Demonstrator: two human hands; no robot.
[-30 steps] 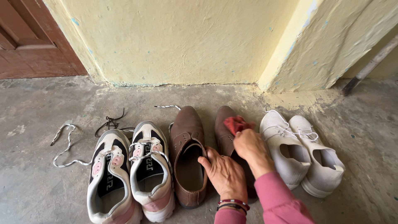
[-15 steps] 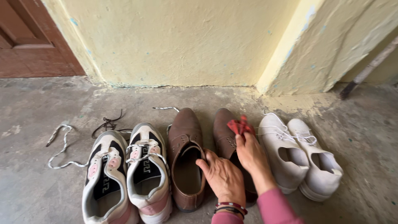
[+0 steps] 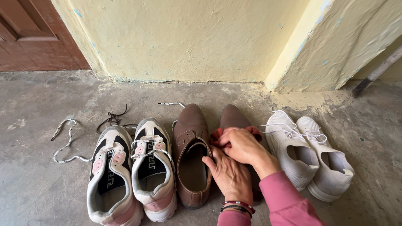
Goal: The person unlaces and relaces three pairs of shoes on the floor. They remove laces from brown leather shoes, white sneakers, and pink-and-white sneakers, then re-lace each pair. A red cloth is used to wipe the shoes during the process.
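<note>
Two brown leather shoes stand side by side on the concrete floor, toes to the wall. My left hand (image 3: 228, 173) lies between them, its fingers on the rim of the left brown shoe (image 3: 191, 142). My right hand (image 3: 245, 147) is closed on a red cloth (image 3: 217, 134) and presses it onto the top of the right brown shoe (image 3: 234, 117), most of which is hidden under both hands. Pink sleeves cover my forearms, and beaded bracelets sit on my left wrist.
A pair of white, black and pink sneakers (image 3: 130, 171) stands to the left, a pair of white sneakers (image 3: 305, 150) to the right. Loose white and dark laces (image 3: 69, 140) lie at far left. Behind are a yellow wall (image 3: 188, 37), a brown door (image 3: 33, 33) and a leaning stick (image 3: 377, 71).
My right hand has dragged the red cloth from the shoe's right side to its left, across the top, toward my left hand. My left hand has stayed put.
</note>
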